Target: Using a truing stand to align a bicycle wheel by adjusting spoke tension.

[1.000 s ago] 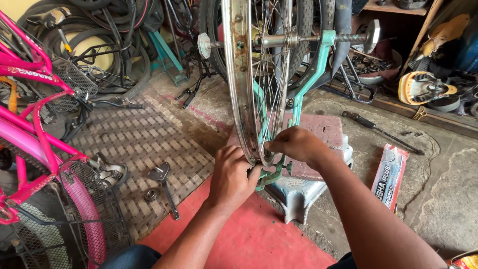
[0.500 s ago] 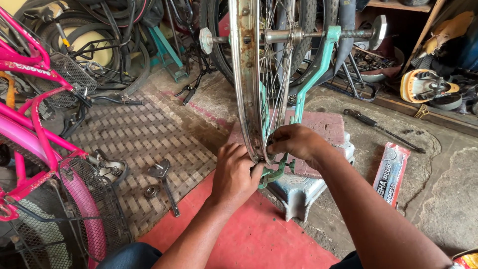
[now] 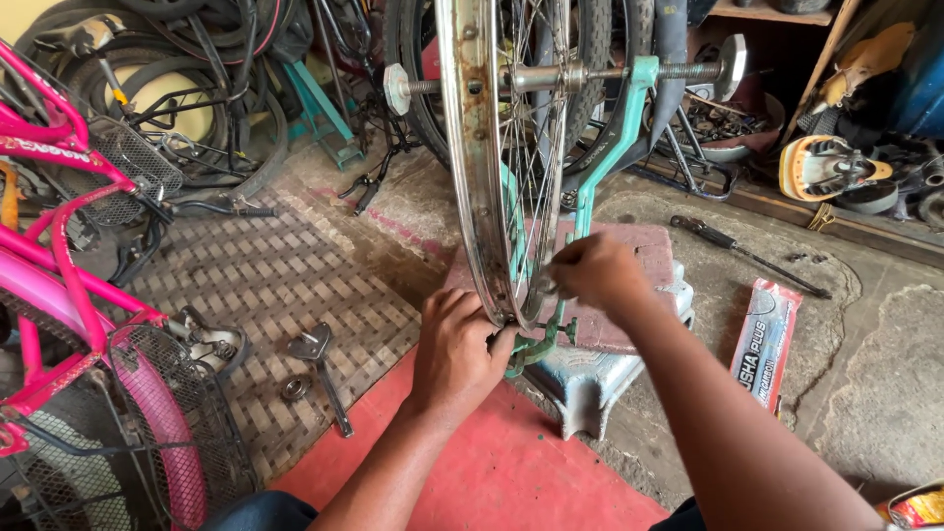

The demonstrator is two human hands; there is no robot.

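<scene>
Red mat: lying closest to the camera, under both forearms, a bit scuffed.

Left hand: curling round the bottom of the rim, fingers closed on its lower edge right where it's sitting in the stand.

Right hand: reaching in from the other side of the wheel, fingers pinching something small at the spokes near the rim's bottom. Can't really tell what it's gripping, too small and half hidden.

Rim: standing upright and edge-on to the camera, rusty-looking, hanging on an axle between the arms of the teal stand.

Stand: sitting on a grey block with a pinkish slab behind it, just past the mat's edge.

Wrench: lying on the woven mat to the left, well apart from the hands, with a small ring just beside it.

Packet: a long red and white one lying on the concrete to the right.

Screwdriver: lying on the concrete a bit further back on the right.

Pink bike: leaning in along the left edge, wire basket showing at its near end.

Tyres: piling up at the back left, along with other bike bits.

Shelf: sitting far right at the back with junk under it.
</scene>
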